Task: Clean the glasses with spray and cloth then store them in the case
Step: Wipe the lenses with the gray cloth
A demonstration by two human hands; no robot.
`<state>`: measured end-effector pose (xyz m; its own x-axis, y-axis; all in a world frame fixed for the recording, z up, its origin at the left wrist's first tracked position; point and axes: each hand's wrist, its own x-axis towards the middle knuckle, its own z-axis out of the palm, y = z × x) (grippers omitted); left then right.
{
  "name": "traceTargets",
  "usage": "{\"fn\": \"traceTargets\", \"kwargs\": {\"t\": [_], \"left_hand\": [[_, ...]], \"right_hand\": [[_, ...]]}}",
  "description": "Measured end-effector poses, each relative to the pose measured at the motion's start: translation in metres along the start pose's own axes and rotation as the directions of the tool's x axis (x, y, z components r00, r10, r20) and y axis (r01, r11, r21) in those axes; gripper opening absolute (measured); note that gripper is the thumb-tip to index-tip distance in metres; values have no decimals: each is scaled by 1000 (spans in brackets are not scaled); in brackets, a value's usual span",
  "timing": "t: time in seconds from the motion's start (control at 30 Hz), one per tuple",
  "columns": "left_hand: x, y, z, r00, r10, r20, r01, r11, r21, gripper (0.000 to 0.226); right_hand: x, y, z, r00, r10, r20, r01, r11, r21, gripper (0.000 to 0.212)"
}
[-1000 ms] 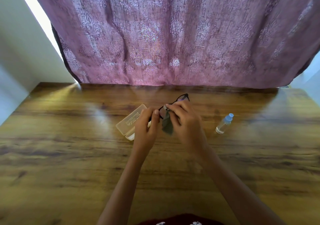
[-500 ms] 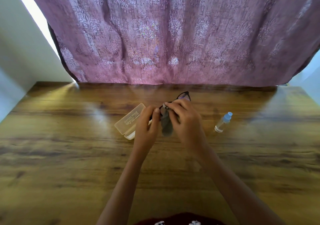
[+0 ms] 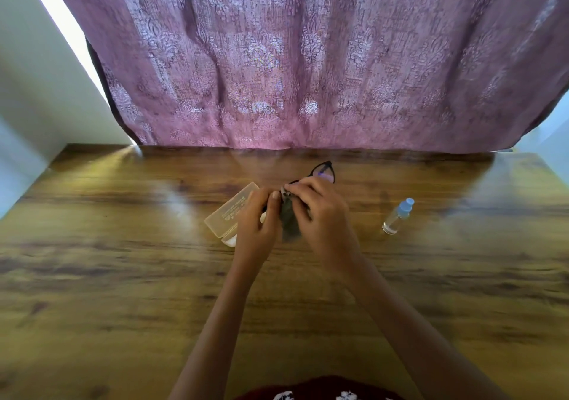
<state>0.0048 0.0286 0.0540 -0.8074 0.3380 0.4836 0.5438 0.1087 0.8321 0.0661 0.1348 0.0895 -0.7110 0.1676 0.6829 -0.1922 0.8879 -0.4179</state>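
Black-framed glasses (image 3: 324, 170) are held above the table's middle, one lens rising past my fingers. My left hand (image 3: 257, 225) grips the near side of the frame. My right hand (image 3: 320, 215) pinches a grey cloth (image 3: 289, 225) against the lens between the two hands; the cloth's tail hangs down. A clear, open plastic case (image 3: 229, 215) lies on the table just left of my left hand, partly hidden by it. A small clear spray bottle (image 3: 397, 216) with a pale blue cap stands to the right, apart from both hands.
The wooden table (image 3: 123, 276) spreads wide on all sides. A purple patterned curtain (image 3: 308, 61) hangs along the far edge. A white wall (image 3: 37, 98) borders the left.
The hands stay in place while my right fingers shift the cloth slightly over the lens. The view has tilted a little.
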Motion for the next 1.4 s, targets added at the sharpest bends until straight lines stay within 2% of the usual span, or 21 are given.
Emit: {"fn": "traceTargets", "kwargs": {"t": [0.13, 0.27, 0.47, 0.73, 0.9, 1.03, 1.13, 1.3, 1.4], "left_hand": [[1, 1, -3, 999, 8, -33, -8, 1000, 1, 21], [0, 0, -3, 998, -26, -54, 26, 1000, -14, 38], [-1, -1, 2, 999, -33, -11, 32, 999, -40, 19], [1, 1, 0, 999, -2, -50, 1, 1000, -27, 21], [-1, 1, -1, 998, -41, -52, 39, 999, -38, 35], [-1, 0, -1, 1000, -8, -30, 8, 1000, -18, 22], [-1, -1, -1, 1000, 4, -9, -4, 1000, -14, 19], [0, 2, -3, 999, 17, -29, -17, 1000, -12, 20], [0, 1, -3, 998, -31, -62, 29, 999, -28, 27]], "right_hand": [[6, 14, -3, 998, 63, -14, -63, 998, -6, 19], [-5, 17, -6, 999, 46, -9, -46, 998, -31, 21], [-10, 6, -2, 998, -46, 35, 46, 999, 5, 19], [5, 21, -2, 998, 59, -4, -59, 998, 1, 20], [-10, 18, -4, 999, 49, -6, -49, 998, -31, 18], [-18, 5, -4, 999, -16, 51, 16, 1000, 4, 24], [-11, 3, -1, 999, -28, 47, 27, 1000, 9, 20], [3, 12, 0, 1000, 25, 7, -25, 1000, -4, 20], [3, 21, -1, 999, 37, -26, -38, 999, -13, 19]]}}
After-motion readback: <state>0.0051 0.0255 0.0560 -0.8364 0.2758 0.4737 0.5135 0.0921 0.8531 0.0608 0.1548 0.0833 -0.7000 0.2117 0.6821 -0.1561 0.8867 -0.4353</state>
